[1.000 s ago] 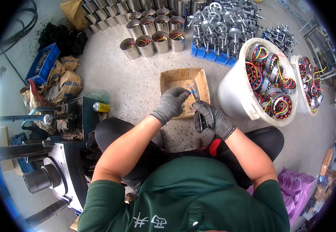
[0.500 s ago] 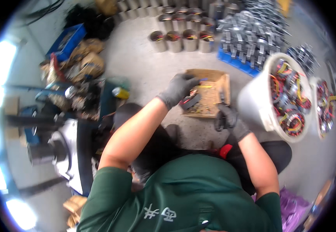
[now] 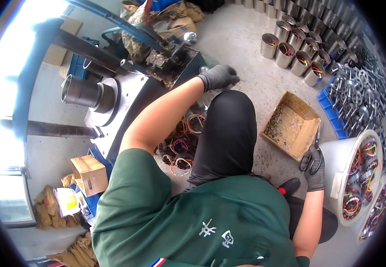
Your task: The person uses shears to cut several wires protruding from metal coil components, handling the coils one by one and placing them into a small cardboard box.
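So the scissors were looped in the right hand, cardboard box just ahead-left of it, white bucket to its right, left hand way off left, couldn't tell if holding anything.

- Two gloved hands: one left hand, one right hand
- One pair of scissors
- One cardboard tray
- Two white buckets
- At least eight steel cups with wires inside
- At least four wired rings, partly hidden
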